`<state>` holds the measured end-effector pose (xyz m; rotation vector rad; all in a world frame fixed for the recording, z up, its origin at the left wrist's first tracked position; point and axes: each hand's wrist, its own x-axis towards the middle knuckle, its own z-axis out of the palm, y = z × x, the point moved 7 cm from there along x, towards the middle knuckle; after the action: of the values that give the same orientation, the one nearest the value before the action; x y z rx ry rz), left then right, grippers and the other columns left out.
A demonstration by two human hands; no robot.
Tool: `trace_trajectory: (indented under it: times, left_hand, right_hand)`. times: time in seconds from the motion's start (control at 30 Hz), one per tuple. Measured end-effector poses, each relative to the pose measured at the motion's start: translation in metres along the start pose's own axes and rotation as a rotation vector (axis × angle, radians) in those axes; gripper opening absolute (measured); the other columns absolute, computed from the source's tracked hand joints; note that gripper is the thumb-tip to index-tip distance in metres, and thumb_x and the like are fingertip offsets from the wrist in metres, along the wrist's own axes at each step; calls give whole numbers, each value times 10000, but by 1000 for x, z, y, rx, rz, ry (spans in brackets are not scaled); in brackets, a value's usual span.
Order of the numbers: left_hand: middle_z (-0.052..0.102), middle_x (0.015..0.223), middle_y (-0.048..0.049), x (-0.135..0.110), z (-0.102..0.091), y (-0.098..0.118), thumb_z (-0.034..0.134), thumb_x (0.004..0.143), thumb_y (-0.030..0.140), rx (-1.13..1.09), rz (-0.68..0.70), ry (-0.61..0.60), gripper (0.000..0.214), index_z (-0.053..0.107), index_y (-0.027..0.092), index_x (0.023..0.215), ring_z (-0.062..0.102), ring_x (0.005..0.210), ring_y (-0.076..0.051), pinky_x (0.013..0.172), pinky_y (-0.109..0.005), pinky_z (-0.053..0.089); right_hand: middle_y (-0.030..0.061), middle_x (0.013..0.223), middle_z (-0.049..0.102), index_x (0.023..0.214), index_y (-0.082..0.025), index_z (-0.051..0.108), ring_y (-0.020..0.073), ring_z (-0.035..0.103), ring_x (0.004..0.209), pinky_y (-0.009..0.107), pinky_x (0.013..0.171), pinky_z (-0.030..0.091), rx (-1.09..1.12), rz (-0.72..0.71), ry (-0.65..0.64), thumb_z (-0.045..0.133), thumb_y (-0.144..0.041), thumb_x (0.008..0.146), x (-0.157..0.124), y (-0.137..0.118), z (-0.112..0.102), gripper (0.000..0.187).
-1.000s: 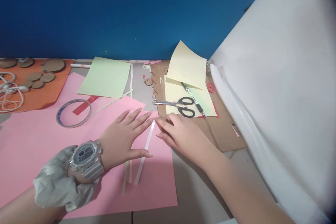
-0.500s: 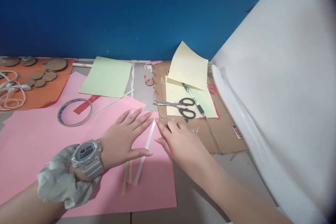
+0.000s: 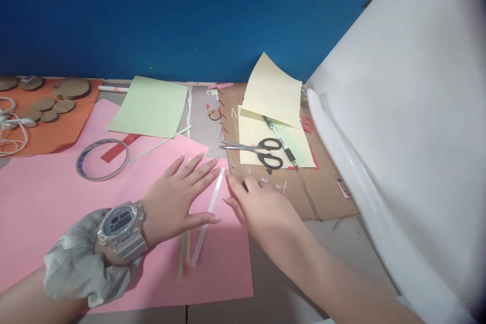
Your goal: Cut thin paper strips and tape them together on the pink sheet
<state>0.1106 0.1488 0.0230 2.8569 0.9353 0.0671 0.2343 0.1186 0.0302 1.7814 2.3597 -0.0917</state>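
On the large pink paper sheet (image 3: 45, 212), a narrow white paper strip (image 3: 215, 192) lies at a slant, its far end leaning right, partly under the left hand (image 3: 176, 195). That hand is spread flat, palm down, its four fingers pointing toward the far right and its thumb crossing the strip. A grey digital watch (image 3: 118, 221) and a grey cloth scrunchie (image 3: 81, 263) circle its wrist. The right hand (image 3: 261, 207) is loosely bent, index finger reaching out, thumb apart from it and the other fingers curled; the index fingertip is at the strip's far end, though I cannot tell whether it touches it. Two thin pale strips, one light green (image 3: 181, 263) and one yellowish (image 3: 188, 250), show left of the white one. To the left lie a ring-shaped tape roll (image 3: 81, 166), a red strip (image 3: 114, 152) and, farther off, a light green paper square (image 3: 150, 106). At the far left, brown cardboard discs (image 3: 72, 88) and white wired earphones (image 3: 26, 122) rest on an orange sheet (image 3: 72, 126). Beyond the right hand, black-handled scissors (image 3: 256, 150) and a clear pen with a black grip (image 3: 289, 155) lie on a pale yellow sheet (image 3: 248, 129) over brown cardboard (image 3: 304, 197).
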Motion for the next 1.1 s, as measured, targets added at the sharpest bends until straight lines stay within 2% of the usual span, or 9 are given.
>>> trace_trajectory:
  times: [0.17, 0.37, 0.63, 0.8, 1.1]
  left_hand:
    - [271, 1516, -45, 1, -3, 3, 274, 856, 705, 24, -11, 15, 788, 240, 203, 1463, 208, 1389, -316, 1095, -502, 162]
    - [254, 1520, -45, 3, -4, 5, 261, 871, 686, 73, -14, 2, 769, 279, 179, 1449, 221, 1384, -317, 1069, -511, 215]
    - [205, 1531, -25, 1, 0, 6, 250, 877, 682, 93, -8, -3, 776, 251, 169, 1459, 162, 1402, -310, 1087, -504, 174]
    - [201, 1533, -21, 1, -1, 5, 256, 894, 652, 103, -2, -2, 738, 244, 179, 1462, 166, 1402, -301, 1080, -499, 187]
    - [209, 1534, -29, 3, -1, 6, 274, 899, 633, 95, -6, -18, 715, 284, 178, 1450, 168, 1403, -304, 1085, -482, 217]
  right_hand:
    - [106, 893, 636, 1345, -197, 445, 227, 619, 648, 288, 452, 379, 34, 10, -71, 398, -415, 935, -2, 1, -5, 467]
    - [65, 918, 638, 1374, -214, 410, 213, 619, 655, 285, 464, 387, 80, 11, -80, 371, -416, 948, -4, 4, -14, 473]
    - [63, 1020, 640, 1397, -231, 382, 221, 622, 713, 298, 511, 412, 154, -8, -89, 347, -398, 959, -4, 7, -15, 471]
    - [69, 1025, 642, 1409, -238, 370, 223, 626, 743, 286, 517, 404, 182, -3, -144, 363, -394, 954, -3, 8, -14, 480]
    - [78, 1027, 636, 1398, -238, 384, 240, 634, 760, 300, 536, 417, 197, 0, -129, 368, -382, 951, -2, 8, -10, 469]
